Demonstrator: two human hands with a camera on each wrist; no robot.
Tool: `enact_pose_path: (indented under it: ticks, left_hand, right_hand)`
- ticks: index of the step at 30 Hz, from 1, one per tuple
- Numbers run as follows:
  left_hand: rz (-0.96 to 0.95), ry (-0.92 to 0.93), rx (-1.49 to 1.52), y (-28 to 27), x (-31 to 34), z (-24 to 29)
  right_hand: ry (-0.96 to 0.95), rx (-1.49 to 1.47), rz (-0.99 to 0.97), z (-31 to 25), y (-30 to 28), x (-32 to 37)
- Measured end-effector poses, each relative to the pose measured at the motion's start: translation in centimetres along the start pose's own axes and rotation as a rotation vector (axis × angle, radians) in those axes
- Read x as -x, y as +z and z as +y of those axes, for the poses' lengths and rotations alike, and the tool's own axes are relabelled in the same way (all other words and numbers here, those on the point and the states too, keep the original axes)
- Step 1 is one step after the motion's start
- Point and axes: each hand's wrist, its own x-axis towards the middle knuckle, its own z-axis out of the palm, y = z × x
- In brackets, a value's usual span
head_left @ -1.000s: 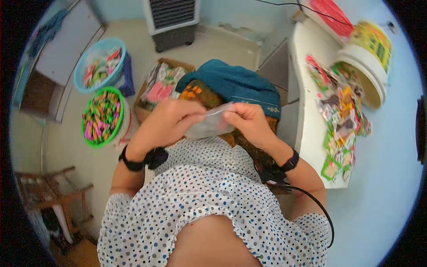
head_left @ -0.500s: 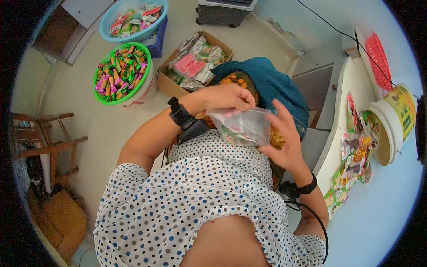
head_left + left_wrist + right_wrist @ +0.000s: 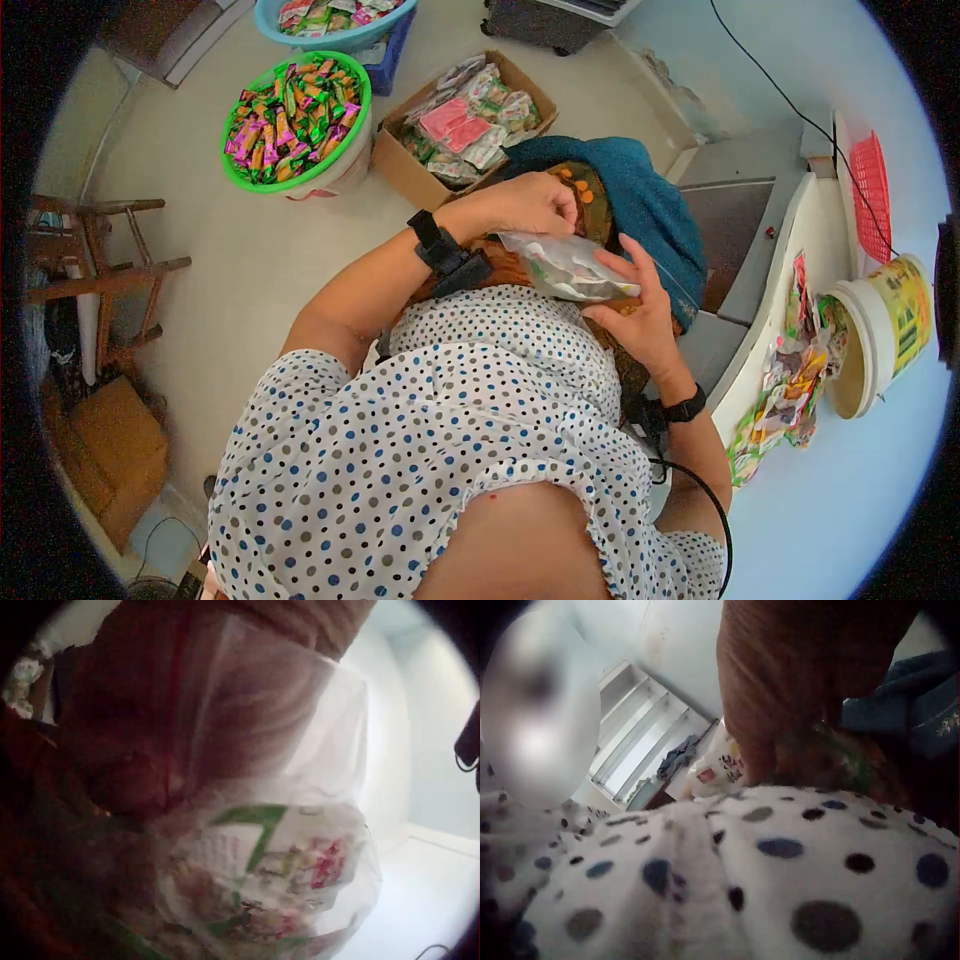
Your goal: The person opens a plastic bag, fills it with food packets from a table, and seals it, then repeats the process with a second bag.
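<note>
A clear plastic bag [image 3: 570,268] with printed packets inside lies slanted over the person's lap. At its upper edge the left hand [image 3: 530,205] pinches the plastic with curled fingers. The right hand [image 3: 645,305] touches the bag's far end, fingers on top, thumb apart below. In the left wrist view the bag [image 3: 277,862] shows green, white and red print, the left hand [image 3: 217,705] partly seen through the plastic. The right wrist view has the right hand [image 3: 802,667] over the white bag [image 3: 720,769]; its fingertips are largely hidden.
Ahead on the floor are a green-rimmed bucket [image 3: 278,187] of wrapped sweets, a blue basin [image 3: 350,38] and a cardboard box [image 3: 405,178] of packets. To the right, loose packets [image 3: 780,385] and a tipped tub [image 3: 858,385] lie on a white counter. A wooden stool [image 3: 110,275] stands left.
The right hand has let go of the bag's upper edge, spread its fingers and moved to the bag's far end. The left hand still pinches the edge. The head view has shifted.
</note>
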Motion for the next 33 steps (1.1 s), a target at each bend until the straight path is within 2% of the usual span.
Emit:
enact_pose_path:
  ticks: [1, 4, 7, 8, 10, 11, 14, 17, 20, 21, 22, 23, 26, 27, 30, 33]
  left_hand:
    - [0.025, -0.001, -0.097, -0.2, 0.2, 0.3]
    - [0.096, 0.148, 0.086, 0.1, 0.3, -1.4]
    - [0.114, -0.215, 0.436, -1.0, 1.9, -0.7]
    - [0.063, -0.149, 0.635, -0.8, 1.7, -1.4]
    - [-0.035, -0.010, 1.030, -0.2, 1.1, -3.5]
    - [-0.039, 0.018, 1.059, -0.3, 1.3, -3.6]
    - [0.103, 0.003, 1.099, 0.3, 1.9, -2.0]
    - [0.423, -0.035, 0.767, -1.1, 2.5, -0.8]
    - [0.773, 0.159, 0.192, -3.3, 2.4, -0.3]
    - [0.798, 0.252, -0.154, -4.0, 2.5, 0.2]
    - [0.811, 0.337, -0.503, -5.2, 3.3, 3.1]
    - [0.810, 0.412, -0.854, -6.0, 4.2, 5.1]
    - [0.513, 0.391, -0.971, -6.0, 4.2, 7.5]
    - [0.452, 0.360, -0.924, -5.2, 4.4, 7.3]
    - [0.306, 0.004, -0.803, -3.1, 3.1, 4.6]
    - [0.310, -0.008, -0.724, -2.7, 2.7, 1.7]
  right_hand:
    - [0.012, 0.022, 0.011, -0.3, 0.1, -0.1]
    - [0.068, 0.103, 0.005, 2.4, -0.3, -0.1]
    - [0.258, -0.159, 0.117, 4.1, -1.6, -1.0]
    - [0.335, -0.226, 0.158, 4.5, -1.9, -1.7]
    - [0.346, -0.504, 0.224, 4.4, -1.8, -3.1]
    - [0.351, -0.642, 0.260, 3.9, -1.8, -3.8]
    - [0.361, -0.757, 0.246, 1.9, -2.1, -5.6]
    - [0.276, -0.578, 0.246, 0.5, -1.7, -8.1]
    - [0.137, -0.403, 0.215, 0.2, -1.4, -9.8]
    - [0.081, -0.336, 0.202, 0.4, -1.2, -10.3]
    - [0.026, -0.271, 0.183, 0.5, -0.9, -10.8]
    - [0.143, -0.182, 0.115, -0.3, -0.8, -10.8]
    - [-0.440, 0.246, 0.109, 0.2, 0.9, -12.2]
    - [-0.450, 0.257, 0.070, -0.1, 1.4, -11.8]
    - [-0.447, 0.335, -0.014, -0.3, 2.2, -12.3]
    - [-0.414, 0.443, -0.132, 1.3, 2.8, -12.5]
